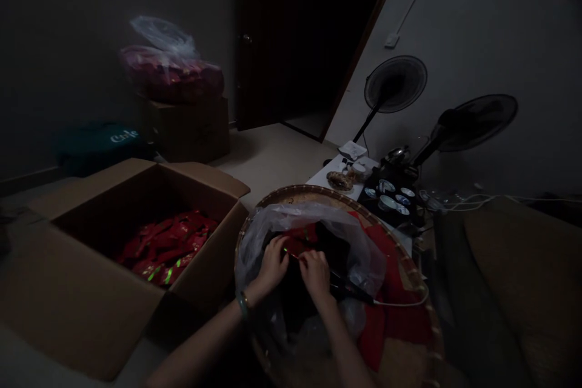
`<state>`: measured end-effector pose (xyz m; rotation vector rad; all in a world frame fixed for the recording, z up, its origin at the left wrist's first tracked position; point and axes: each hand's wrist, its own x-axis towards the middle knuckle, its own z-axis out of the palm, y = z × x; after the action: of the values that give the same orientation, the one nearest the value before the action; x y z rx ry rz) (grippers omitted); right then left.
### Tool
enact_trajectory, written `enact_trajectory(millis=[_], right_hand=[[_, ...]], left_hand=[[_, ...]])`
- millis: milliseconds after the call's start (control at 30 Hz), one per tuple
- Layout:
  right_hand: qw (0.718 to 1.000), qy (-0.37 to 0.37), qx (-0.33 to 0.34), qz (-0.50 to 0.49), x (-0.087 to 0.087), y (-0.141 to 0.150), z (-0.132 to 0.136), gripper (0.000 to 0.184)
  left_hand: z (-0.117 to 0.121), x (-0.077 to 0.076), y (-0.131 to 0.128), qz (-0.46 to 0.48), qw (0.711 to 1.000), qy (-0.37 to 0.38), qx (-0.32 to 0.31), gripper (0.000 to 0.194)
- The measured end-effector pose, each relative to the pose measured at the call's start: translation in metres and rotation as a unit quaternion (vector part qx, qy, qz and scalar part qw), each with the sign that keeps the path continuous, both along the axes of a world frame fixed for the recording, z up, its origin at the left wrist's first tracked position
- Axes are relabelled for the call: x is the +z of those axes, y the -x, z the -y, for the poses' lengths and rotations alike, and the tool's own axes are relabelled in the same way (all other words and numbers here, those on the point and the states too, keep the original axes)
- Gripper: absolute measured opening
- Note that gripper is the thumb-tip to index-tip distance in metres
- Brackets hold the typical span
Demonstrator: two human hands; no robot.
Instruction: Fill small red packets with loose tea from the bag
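Observation:
In the dim head view, my left hand (273,265) and my right hand (314,274) are close together over a wide woven bamboo tray (328,193). Fingers of both hands pinch a small red piece (295,254) with a bright green spot at its left end; its exact kind is too dark to tell. Under them a clear plastic bag (273,218) lies spread, with dark and red material inside. Just right of my right hand rests a black handheld tool (352,288) with a white cord. Red cloth-like pieces (376,327) lie on the tray's right side.
To the left stands an open cardboard box (200,248) holding many red items (175,242). Behind it, a full plastic bag (175,73) sits on another box (193,130). Two fans (395,85) and a tea tray with cups (386,203) are at the right.

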<state>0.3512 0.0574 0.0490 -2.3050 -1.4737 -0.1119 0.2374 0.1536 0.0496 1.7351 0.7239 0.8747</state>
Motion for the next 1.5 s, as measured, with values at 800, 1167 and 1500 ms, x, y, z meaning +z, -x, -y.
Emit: enact_trajectory(millis=[800, 1167, 1500], right_hand=[[0.955, -0.233, 0.017, -0.182, 0.039, -0.002, 0.007, 0.032], [0.97, -0.238, 0.048, -0.027, 0.031, 0.005, 0.014, 0.037], [0.966, -0.24, 0.004, -0.098, 0.026, 0.004, 0.016, 0.037]], left_hand=[[0.001, 0.013, 0.0, 0.029, 0.961, 0.268, -0.062, 0.028], [0.008, 0.017, -0.001, 0.039, 0.929, 0.364, -0.055, 0.034], [0.012, 0.014, 0.001, 0.045, 0.943, 0.323, -0.058, 0.03]])
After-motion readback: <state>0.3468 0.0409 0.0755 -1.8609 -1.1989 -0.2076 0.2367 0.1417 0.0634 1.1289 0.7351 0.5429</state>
